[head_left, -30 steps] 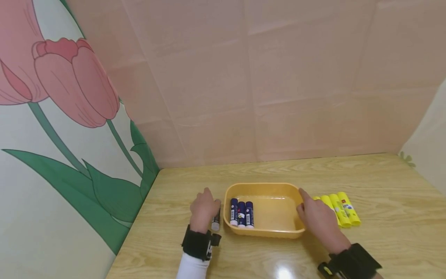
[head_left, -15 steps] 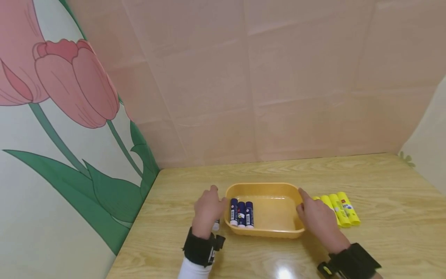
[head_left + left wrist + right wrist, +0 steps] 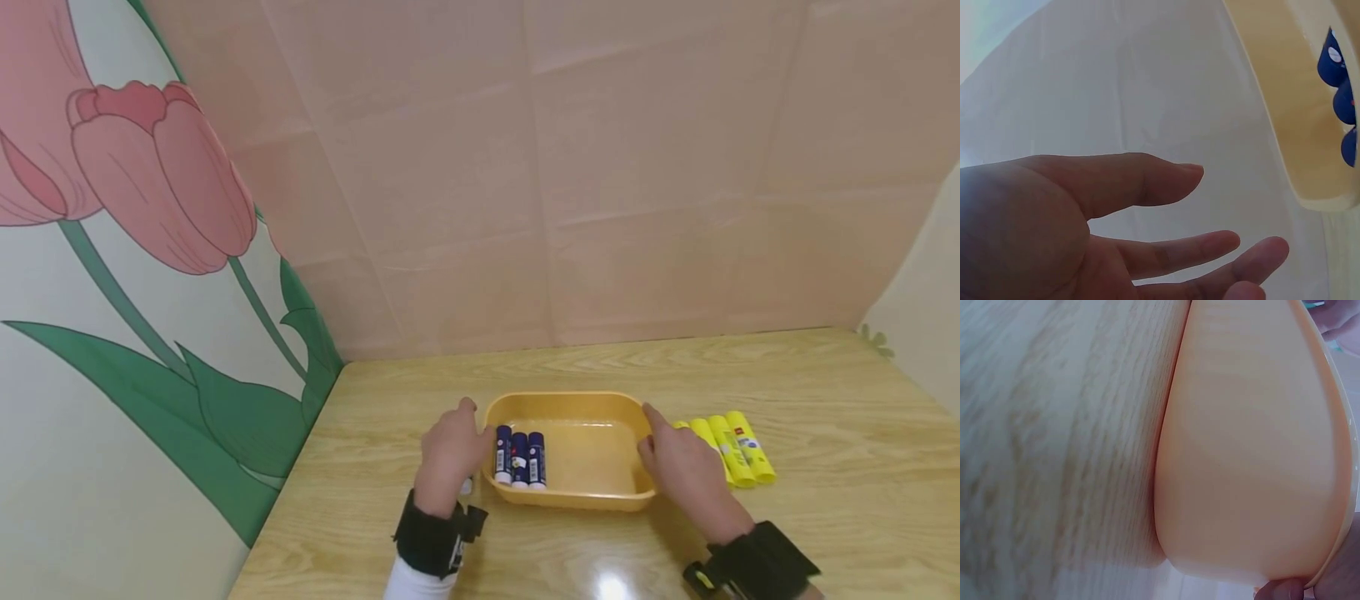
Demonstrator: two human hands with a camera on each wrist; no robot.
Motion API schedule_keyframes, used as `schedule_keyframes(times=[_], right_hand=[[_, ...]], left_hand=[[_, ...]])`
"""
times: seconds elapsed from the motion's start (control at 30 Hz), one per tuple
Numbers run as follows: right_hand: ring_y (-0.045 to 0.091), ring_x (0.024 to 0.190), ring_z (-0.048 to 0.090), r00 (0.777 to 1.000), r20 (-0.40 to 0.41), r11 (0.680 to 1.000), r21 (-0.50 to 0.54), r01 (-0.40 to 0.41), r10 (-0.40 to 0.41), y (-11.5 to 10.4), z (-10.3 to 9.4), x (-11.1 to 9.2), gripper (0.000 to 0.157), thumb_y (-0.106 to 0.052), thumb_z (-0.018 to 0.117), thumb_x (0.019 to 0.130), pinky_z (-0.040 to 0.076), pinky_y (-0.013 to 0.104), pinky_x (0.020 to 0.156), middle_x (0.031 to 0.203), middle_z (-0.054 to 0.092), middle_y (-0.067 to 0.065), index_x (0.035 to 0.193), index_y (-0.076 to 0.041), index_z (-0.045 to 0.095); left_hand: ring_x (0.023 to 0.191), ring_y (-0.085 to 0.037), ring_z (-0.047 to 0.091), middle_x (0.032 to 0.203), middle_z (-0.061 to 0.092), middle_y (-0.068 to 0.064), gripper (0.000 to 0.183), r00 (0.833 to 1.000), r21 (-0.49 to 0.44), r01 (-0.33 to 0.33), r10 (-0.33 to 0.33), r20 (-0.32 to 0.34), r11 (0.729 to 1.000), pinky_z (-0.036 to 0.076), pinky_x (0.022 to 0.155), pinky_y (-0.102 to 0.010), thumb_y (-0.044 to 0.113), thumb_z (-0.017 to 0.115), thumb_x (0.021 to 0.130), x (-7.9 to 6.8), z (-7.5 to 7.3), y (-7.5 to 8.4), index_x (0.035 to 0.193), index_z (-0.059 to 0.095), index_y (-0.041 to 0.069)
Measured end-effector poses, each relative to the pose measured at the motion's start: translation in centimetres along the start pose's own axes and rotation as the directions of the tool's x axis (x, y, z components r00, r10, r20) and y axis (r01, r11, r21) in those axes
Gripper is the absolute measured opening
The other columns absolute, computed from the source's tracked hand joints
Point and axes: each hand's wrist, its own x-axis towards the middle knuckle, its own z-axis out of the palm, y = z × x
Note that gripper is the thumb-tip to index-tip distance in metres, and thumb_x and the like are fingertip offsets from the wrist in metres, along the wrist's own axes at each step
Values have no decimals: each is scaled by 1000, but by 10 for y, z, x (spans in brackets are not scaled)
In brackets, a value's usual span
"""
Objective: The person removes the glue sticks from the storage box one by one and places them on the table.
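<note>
In the head view a shallow orange-yellow tray (image 3: 592, 467) sits on the table with three dark blue glue sticks (image 3: 520, 460) side by side at its left end. Beside the tray's left wall my left hand (image 3: 452, 454) is held with thumb and fingers apart. The left wrist view shows nothing between these fingers (image 3: 1175, 253). Under this hand a pale end of another glue stick (image 3: 467, 485) shows; the rest is hidden. My right hand (image 3: 686, 467) pinches the tray's right rim, its index finger along the edge. A fingertip (image 3: 1282, 589) touches the outer wall in the right wrist view.
Several yellow glue sticks (image 3: 731, 452) lie in a row on the wooden table (image 3: 840, 417), right of the tray and partly behind my right hand. A pink covering (image 3: 540, 208) rises behind the table. A tulip-printed panel (image 3: 165, 183) stands at the left.
My left hand has moved right to the tray's left edge, covering more of the loose glue stick. The right hand and the tray look unmoved.
</note>
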Motion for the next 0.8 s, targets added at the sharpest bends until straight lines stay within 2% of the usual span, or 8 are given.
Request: schedule_keyframes(times=[0.13,0.2,0.27,0.37,0.47,0.6,0.7,0.8], right_hand=[[20,52,43,1000,1,1000,-1,-4,4,1,-1,0,57,-13,51,96,36,31,46,63,46,6,146,9,37],[20,52,43,1000,6,1000,0,-8,8,1,-1,1,57,-14,51,96,36,31,46,63,46,6,147,9,36],[20,52,44,1000,15,1000,1,-15,15,1,0,0,58,-14,51,96,36,31,46,63,46,6,147,8,36],[20,53,44,1000,17,1000,-3,-21,21,0,0,1,58,-14,51,96,36,32,46,63,47,6,147,8,37],[21,54,44,1000,17,1000,-11,-25,25,0,1,0,57,-15,51,96,36,32,46,64,47,6,147,8,37],[21,54,45,1000,16,1000,-18,-23,24,-1,1,0,57,-15,51,96,36,32,47,65,48,6,147,7,38],[21,55,45,1000,17,999,-22,-24,24,-1,0,0,57,-15,51,96,37,32,47,65,48,6,147,7,37],[21,55,45,1000,14,999,-23,-24,24,-1,-1,0,58,-15,51,96,37,32,47,66,49,7,147,7,37]], left_hand=[[73,-21,62,106,69,-15,50,1000,-13,-26,26,13,1000,53,64,-38,34,65,96,-4,0,5,135,54,3],[69,-20,60,103,69,-14,50,999,-19,-51,51,14,999,51,60,-35,32,67,95,-7,2,8,134,55,2],[72,-20,62,105,70,-14,51,997,-24,-71,72,19,997,53,61,-35,31,70,93,-9,5,10,133,55,2],[83,-24,66,108,70,-15,51,995,9,-103,103,17,995,55,72,-41,30,73,91,-9,13,15,130,57,1],[86,-25,65,107,69,-15,50,995,14,-92,91,36,996,55,77,-43,29,74,90,-8,22,20,129,58,2],[75,-21,61,95,68,-11,44,994,51,-96,93,59,994,53,70,-39,29,76,89,-6,31,27,121,61,3],[67,-19,56,85,63,-7,40,991,84,-124,119,61,989,48,61,-35,29,76,88,-5,37,31,115,62,3],[64,-18,52,79,57,-5,34,991,70,-121,116,70,990,43,56,-31,26,77,87,-2,43,33,109,62,4]])
